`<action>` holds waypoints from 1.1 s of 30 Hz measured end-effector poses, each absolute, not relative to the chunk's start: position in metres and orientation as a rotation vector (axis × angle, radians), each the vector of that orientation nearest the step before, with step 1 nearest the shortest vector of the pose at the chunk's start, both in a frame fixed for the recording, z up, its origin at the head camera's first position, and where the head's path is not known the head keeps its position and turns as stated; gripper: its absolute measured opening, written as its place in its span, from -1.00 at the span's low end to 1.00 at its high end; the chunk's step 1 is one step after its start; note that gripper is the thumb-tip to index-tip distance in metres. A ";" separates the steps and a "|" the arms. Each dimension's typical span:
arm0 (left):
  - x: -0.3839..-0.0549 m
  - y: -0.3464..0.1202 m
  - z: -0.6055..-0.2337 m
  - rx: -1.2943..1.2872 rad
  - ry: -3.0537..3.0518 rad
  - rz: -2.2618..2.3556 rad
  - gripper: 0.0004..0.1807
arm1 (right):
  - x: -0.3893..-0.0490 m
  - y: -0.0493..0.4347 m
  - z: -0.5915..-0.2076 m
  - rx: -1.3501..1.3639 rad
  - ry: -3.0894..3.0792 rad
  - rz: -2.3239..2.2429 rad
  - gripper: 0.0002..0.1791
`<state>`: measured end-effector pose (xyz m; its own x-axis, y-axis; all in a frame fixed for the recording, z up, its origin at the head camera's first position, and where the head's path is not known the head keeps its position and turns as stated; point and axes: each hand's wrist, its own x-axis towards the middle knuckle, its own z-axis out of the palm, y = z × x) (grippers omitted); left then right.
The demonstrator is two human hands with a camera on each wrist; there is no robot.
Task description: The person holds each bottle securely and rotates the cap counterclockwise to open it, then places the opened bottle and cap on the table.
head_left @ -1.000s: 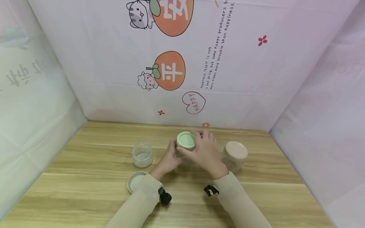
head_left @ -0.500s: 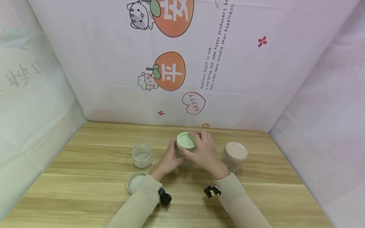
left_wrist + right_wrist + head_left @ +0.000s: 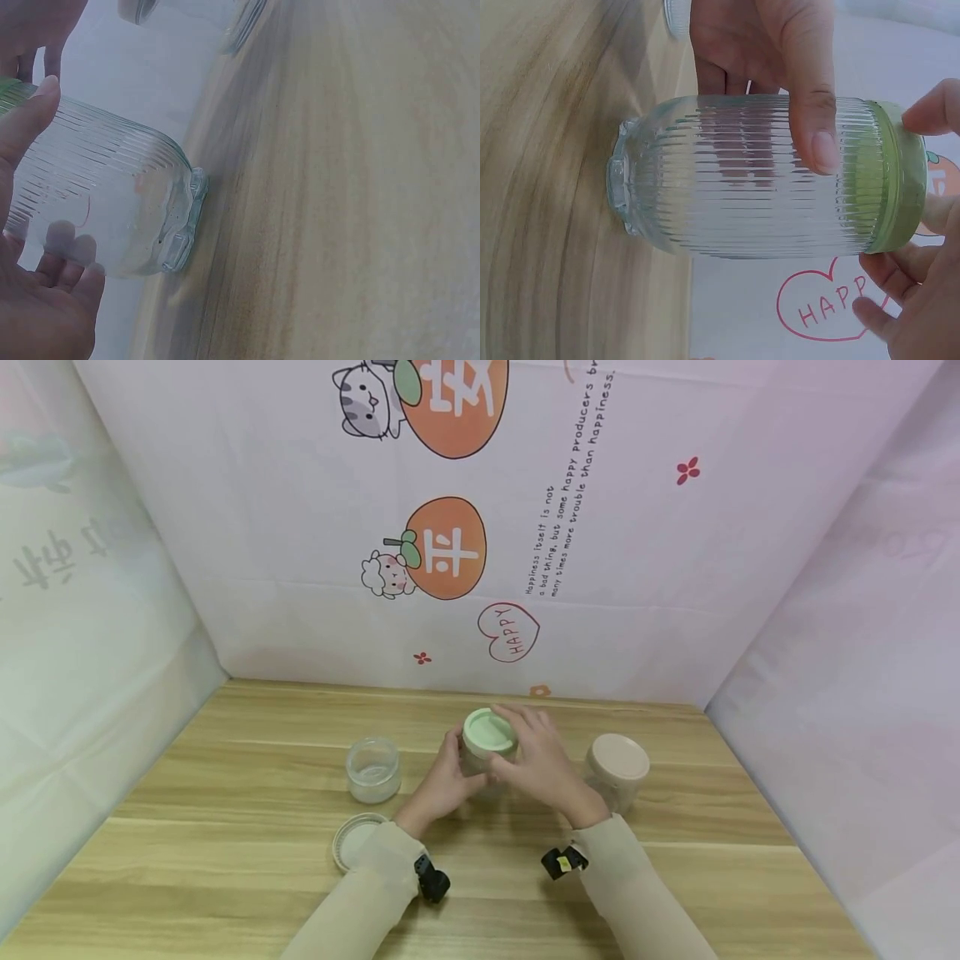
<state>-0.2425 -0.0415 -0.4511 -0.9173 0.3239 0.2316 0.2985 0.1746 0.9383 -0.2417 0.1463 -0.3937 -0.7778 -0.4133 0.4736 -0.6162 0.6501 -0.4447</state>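
A clear ribbed glass jar [image 3: 675,187] with a light green lid [image 3: 487,732] stands upright at the middle of the table. My left hand [image 3: 442,783] grips its side, thumb and fingers on opposite sides of the glass. In the right wrist view, the left thumb lies across the ribs below the lid. My right hand [image 3: 542,767] holds the green lid by its edge, with thumb and fingers on different sides of the rim. The left wrist view shows the jar's scalloped foot [image 3: 180,225] close to the wood.
An open small glass jar [image 3: 373,770] stands to the left. Nearer, a round pale lid [image 3: 354,842] lies inner side up, partly behind the left sleeve. On the right is a jar with a beige lid [image 3: 621,757]. A printed cloth [image 3: 615,643] hangs behind the wooden table [image 3: 225,827].
My right hand has turned on the green lid, its wrist shifting slightly right, and more of the lid's near edge shows. The left hand and the jar have stayed nearly in place.
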 end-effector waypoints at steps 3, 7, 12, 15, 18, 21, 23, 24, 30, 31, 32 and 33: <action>-0.243 -0.041 -0.452 0.621 2.390 1.906 0.05 | -0.242 0.147 -0.395 0.844 -2.540 0.929 -0.19; -0.243 -0.041 -0.452 0.612 2.399 1.906 0.06 | -0.243 0.146 -0.395 0.855 -2.547 1.022 -0.18; -0.244 -0.040 -0.452 0.613 2.394 1.923 0.06 | -0.244 0.146 -0.394 0.868 -2.532 1.119 -0.18; -0.243 -0.040 -0.452 0.611 2.395 1.916 0.07 | -0.246 0.146 -0.396 0.876 -2.521 1.161 -0.16; -0.243 -0.040 -0.451 0.620 2.396 1.906 0.07 | -0.246 0.144 -0.398 0.895 -2.503 1.155 -0.14; -0.243 -0.042 -0.451 0.653 2.391 1.903 0.03 | -0.246 0.140 -0.400 0.881 -2.487 1.054 -0.19; -0.243 -0.043 -0.451 0.670 2.378 1.903 0.00 | -0.246 0.137 -0.401 0.844 -2.481 0.949 -0.19; -0.243 -0.043 -0.451 0.681 2.373 1.902 -0.01 | -0.246 0.135 -0.402 0.824 -2.479 0.899 -0.17; -0.245 -0.044 -0.453 0.687 2.366 1.908 -0.01 | -0.247 0.128 -0.402 0.701 -2.456 0.715 -0.06; -0.245 -0.043 -0.453 0.688 2.363 1.911 -0.01 | -0.246 0.128 -0.401 0.679 -2.458 0.698 -0.04; -0.245 -0.043 -0.453 0.695 2.356 1.920 -0.01 | -0.246 0.127 -0.400 0.656 -2.466 0.678 -0.03; -0.245 -0.043 -0.454 0.696 2.351 1.925 -0.01 | -0.246 0.126 -0.400 0.632 -2.475 0.657 -0.02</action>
